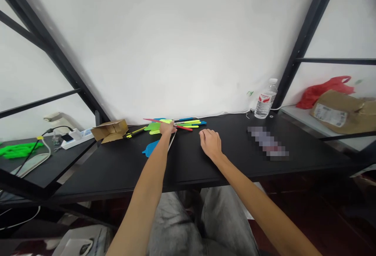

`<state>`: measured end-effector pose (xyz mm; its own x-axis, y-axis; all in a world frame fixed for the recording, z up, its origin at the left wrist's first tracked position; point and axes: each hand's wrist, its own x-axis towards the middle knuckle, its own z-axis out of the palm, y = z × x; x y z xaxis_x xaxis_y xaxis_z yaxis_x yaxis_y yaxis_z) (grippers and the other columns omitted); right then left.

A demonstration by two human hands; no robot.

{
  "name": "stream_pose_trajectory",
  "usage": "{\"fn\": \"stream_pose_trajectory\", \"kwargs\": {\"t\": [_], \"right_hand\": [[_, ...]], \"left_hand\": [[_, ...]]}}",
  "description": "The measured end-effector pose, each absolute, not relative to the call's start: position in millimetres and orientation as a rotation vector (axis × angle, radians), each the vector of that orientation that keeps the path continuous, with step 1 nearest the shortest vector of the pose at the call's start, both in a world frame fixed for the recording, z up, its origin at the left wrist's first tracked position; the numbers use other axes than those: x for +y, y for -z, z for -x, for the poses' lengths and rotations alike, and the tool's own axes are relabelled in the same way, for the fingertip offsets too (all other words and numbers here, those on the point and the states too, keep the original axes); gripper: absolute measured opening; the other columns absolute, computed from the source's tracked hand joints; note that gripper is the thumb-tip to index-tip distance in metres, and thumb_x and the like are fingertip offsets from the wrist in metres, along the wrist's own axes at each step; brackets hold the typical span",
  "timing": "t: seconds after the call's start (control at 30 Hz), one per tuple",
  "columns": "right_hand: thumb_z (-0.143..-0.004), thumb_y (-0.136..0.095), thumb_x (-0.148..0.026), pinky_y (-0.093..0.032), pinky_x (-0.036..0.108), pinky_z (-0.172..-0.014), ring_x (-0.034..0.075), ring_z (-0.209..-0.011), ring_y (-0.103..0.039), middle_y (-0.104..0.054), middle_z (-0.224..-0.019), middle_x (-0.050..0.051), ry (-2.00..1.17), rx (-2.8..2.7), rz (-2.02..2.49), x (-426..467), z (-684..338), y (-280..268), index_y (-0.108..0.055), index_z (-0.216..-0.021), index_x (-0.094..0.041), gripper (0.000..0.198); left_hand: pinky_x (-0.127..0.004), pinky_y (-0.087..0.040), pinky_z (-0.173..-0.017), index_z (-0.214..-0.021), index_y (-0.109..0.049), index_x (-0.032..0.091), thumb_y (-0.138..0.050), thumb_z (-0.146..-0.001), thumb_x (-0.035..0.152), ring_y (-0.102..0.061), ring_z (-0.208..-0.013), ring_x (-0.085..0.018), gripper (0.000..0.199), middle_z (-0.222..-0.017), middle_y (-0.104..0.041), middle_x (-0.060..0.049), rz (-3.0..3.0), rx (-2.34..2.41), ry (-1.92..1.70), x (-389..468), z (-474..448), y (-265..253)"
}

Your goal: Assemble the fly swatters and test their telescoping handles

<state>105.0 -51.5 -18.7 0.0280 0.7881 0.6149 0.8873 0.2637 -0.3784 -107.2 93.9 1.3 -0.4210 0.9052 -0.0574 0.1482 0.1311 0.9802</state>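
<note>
Slim yellow, red and blue implements [192, 122] meet the left hand [167, 127] (grip unclear); right hand [211, 143] loosely fisted, seemingly empty; far-right bottle [265, 100] holds clear liquid [262, 109].

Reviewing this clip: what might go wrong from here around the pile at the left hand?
The left hand is in among a pile of bright plastic sticks that lie crossed, so lifting one could drag or scatter others. A blue paddle-shaped head shows right beside the left forearm, which might knock it. The open cardboard box sits close to the pile's left end, so a sideways sweep could bump it.
</note>
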Motion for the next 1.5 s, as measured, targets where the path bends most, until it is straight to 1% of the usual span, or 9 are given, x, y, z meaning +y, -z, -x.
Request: {"fn": "stream_pose_trajectory", "kwargs": {"t": [0.2, 0.37, 0.5, 0.67, 0.77, 0.87, 1.03, 1.27, 1.5], "right_hand": [[-0.103, -0.032, -0.028, -0.030, 0.032, -0.080, 0.020, -0.087, -0.056, -0.067, -0.090, 0.007, 0.153, -1.775, 1.549, -52.1, -104.3, 18.6, -0.064, -0.092, -0.020, 0.036], [-0.101, -0.035, -0.030, -0.032, 0.034, -0.081, 0.022, -0.090, -0.056, -0.067, -0.093, 0.008, 0.219, -1.777, 1.647, -53.0, -109.4, 15.2, -0.066, -0.093, -0.019, 0.033], [-0.094, -0.050, -0.037, -0.036, 0.036, -0.080, 0.027, -0.098, -0.056, -0.066, -0.101, 0.012, 0.158, -1.658, 1.889, -53.2, -127.4, 13.6, -0.067, -0.095, -0.019, 0.025], [-0.087, -0.058, -0.055, -0.040, 0.036, -0.077, 0.028, -0.095, -0.059, -0.065, -0.101, 0.012, -0.054, -1.660, 2.023, -60.3, -144.6, 17.3, -0.068, -0.097, -0.020, 0.038], [-0.088, -0.059, -0.052, -0.040, 0.033, -0.077, 0.025, -0.095, -0.059, -0.065, -0.098, 0.008, -0.051, -1.826, 1.925, -65.2, -140.1, 17.4, -0.067, -0.094, -0.022, 0.032], [-0.091, -0.058, -0.043, -0.039, 0.029, -0.074, 0.022, -0.094, -0.059, -0.065, -0.097, 0.006, -0.030, -1.965, 1.823, -66.4, -131.5, 17.1, -0.066, -0.093, -0.023, 0.021], [-0.097, -0.051, -0.038, -0.036, 0.027, -0.067, 0.020, -0.091, -0.061, -0.066, -0.095, 0.006, -0.015, -1.991, 1.694, -64.0, -126.3, 20.6, -0.060, -0.097, -0.023, 0.018], [-0.098, -0.045, -0.031, -0.030, 0.027, -0.062, 0.020, -0.072, -0.062, -0.068, -0.086, 0.004, -0.144, -1.933, 1.629, -62.6, -129.1, 22.9, -0.052, -0.113, -0.022, 0.018], [-0.096, -0.045, -0.030, -0.032, 0.026, -0.063, 0.019, -0.076, -0.061, -0.067, -0.089, 0.003, -0.177, -1.913, 1.522, -64.5, -132.8, 22.9, -0.053, -0.111, -0.024, 0.019]], "left_hand": [[-0.035, -0.052, -0.068, -0.079, -0.063, 0.015, -0.069, -0.080, 0.045, -0.072, -0.076, -0.031, 0.030, -0.069, -0.071, -0.014, -1.275, 2.067, -1.012, 78.3, 103.7, -3.6], [-0.039, -0.049, -0.078, -0.089, -0.067, 0.015, -0.065, -0.077, 0.060, -0.064, -0.109, -0.039, 0.046, -0.099, -0.072, -0.021, -1.524, 2.274, -0.815, 66.5, 111.4, -19.8], [-0.037, -0.048, -0.075, -0.076, -0.068, 0.017, -0.048, -0.077, 0.079, -0.067, -0.096, -0.036, 0.065, -0.092, -0.072, -0.018, -1.981, 2.247, -0.335, 43.0, 129.8, -31.5], [-0.034, -0.045, -0.074, -0.074, -0.071, 0.021, -0.063, -0.071, 0.071, -0.066, -0.093, -0.031, 0.051, -0.092, -0.072, -0.012, -2.208, 2.085, -0.045, 7.8, 137.2, -22.0], [-0.028, -0.043, -0.068, -0.069, -0.071, 0.020, -0.060, -0.079, 0.056, -0.066, -0.084, -0.024, 0.038, -0.079, -0.071, -0.008, -2.233, 1.964, -0.108, 0.2, 133.0, -14.5], [-0.025, -0.039, -0.059, -0.059, -0.067, 0.018, -0.062, -0.077, 0.045, -0.062, -0.069, -0.019, 0.032, -0.064, -0.065, -0.005, -2.201, 1.845, -0.202, -0.7, 125.6, -13.1], [-0.022, -0.029, -0.042, -0.062, -0.064, 0.018, -0.060, -0.076, 0.043, -0.044, -0.042, -0.010, 0.028, -0.052, -0.057, -0.001, -1.818, 1.462, -0.569, -6.3, 109.1, -5.1], [-0.020, -0.033, -0.042, -0.083, -0.058, 0.018, -0.069, -0.070, 0.048, -0.054, -0.047, -0.009, 0.034, -0.075, -0.072, -0.006, -1.230, 1.086, -1.331, -19.0, 103.1, 18.2], [-0.022, -0.039, -0.046, -0.083, -0.055, 0.018, -0.068, -0.069, 0.045, -0.057, -0.049, -0.011, 0.033, -0.068, -0.070, -0.004, -1.094, 0.974, -1.430, -28.3, 110.0, 14.8]]}}
